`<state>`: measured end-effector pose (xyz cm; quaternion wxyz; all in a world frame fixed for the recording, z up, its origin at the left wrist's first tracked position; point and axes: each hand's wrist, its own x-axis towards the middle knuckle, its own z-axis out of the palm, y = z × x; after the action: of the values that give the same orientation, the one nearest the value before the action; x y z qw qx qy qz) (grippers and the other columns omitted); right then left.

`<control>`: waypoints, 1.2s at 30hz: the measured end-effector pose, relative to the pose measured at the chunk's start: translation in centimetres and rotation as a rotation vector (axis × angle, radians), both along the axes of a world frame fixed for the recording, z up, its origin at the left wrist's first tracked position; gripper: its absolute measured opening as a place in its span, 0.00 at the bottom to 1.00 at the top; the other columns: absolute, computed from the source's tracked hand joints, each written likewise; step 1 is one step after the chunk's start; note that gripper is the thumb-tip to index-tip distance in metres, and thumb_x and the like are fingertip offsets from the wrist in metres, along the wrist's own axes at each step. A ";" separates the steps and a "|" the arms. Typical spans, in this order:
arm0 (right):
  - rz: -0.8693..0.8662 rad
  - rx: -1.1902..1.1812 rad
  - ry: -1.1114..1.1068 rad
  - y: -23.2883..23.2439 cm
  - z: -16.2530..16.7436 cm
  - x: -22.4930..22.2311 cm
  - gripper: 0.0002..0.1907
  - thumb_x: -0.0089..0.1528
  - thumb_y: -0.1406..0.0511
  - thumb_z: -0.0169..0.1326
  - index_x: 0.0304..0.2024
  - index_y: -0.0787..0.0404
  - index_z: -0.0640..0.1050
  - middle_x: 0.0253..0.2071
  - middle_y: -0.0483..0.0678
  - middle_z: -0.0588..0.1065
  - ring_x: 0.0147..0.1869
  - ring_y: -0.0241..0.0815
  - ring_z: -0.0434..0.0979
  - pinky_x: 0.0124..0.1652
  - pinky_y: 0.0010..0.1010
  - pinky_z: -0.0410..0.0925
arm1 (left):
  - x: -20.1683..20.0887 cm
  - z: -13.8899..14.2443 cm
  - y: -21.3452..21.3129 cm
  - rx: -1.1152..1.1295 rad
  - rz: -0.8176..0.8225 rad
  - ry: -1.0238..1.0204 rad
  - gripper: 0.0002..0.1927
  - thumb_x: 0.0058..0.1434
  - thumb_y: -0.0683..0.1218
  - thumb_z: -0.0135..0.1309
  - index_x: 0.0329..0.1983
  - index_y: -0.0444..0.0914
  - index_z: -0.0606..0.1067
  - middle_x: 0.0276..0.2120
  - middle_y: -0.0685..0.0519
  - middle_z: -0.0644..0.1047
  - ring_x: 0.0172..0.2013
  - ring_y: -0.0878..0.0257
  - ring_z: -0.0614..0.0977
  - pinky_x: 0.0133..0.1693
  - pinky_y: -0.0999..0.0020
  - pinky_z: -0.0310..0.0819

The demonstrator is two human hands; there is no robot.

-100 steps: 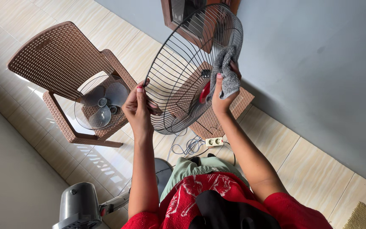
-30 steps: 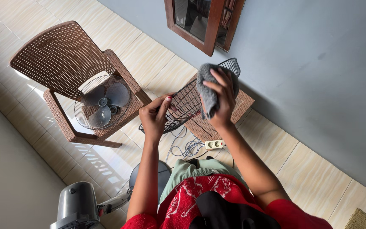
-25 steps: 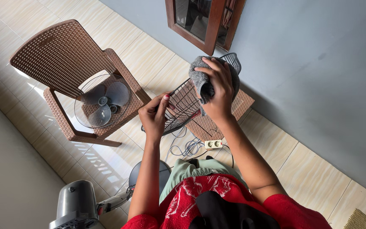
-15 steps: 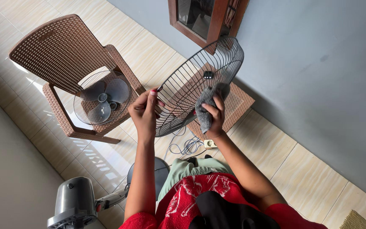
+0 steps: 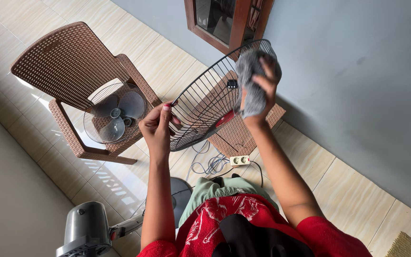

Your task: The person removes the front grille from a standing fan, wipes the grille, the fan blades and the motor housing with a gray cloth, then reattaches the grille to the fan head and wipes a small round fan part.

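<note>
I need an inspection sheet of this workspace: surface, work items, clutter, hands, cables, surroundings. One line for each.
Surface: beige tiled floor, glossy.
Work items: round black wire fan grille, held tilted; grey cloth pressed on its upper rim.
Clutter: second wire grille with grey fan blades on the seat of a brown woven plastic chair; grey fan motor housing at bottom left.
Hands: left hand grips the grille's lower rim; right hand holds the cloth.
Cables: white power strip with loose cords on the floor.
Surroundings: grey wall; brown wooden window frame.
</note>
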<state>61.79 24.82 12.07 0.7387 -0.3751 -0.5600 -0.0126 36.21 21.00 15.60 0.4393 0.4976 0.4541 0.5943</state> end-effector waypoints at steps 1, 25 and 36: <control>0.013 -0.032 0.001 0.1 1.4 0.5 0.14 0.70 0.65 0.59 0.55 0.59 0.71 0.70 0.52 0.68 0.77 0.54 0.65 0.74 0.48 0.58 | -0.1 0.0 -0.1 0.007 -0.004 0.007 0.15 0.73 0.48 0.52 0.49 0.32 0.82 0.22 0.56 0.78 0.22 0.76 0.75 0.20 0.81 0.59; -0.075 -0.141 -0.135 -3.2 3.4 1.3 0.16 0.65 0.69 0.61 0.53 0.58 0.71 0.58 0.53 0.76 0.65 0.51 0.75 0.78 0.56 0.49 | -1.1 -1.4 -0.2 0.017 -0.078 0.083 0.12 0.71 0.46 0.55 0.47 0.32 0.83 0.24 0.56 0.79 0.24 0.76 0.76 0.21 0.82 0.58; 0.075 -0.324 -0.606 -3.6 10.3 2.6 0.18 0.58 0.71 0.63 0.50 0.60 0.77 0.48 0.51 0.80 0.54 0.54 0.81 0.68 0.50 0.66 | -3.1 -2.1 0.2 0.066 -0.108 0.082 0.09 0.70 0.42 0.56 0.45 0.32 0.83 0.26 0.55 0.80 0.25 0.75 0.78 0.21 0.82 0.58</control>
<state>64.35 21.23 22.39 0.4697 -0.4459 -0.7620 -0.0072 33.09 21.19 13.46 0.4352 0.5595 0.4242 0.5636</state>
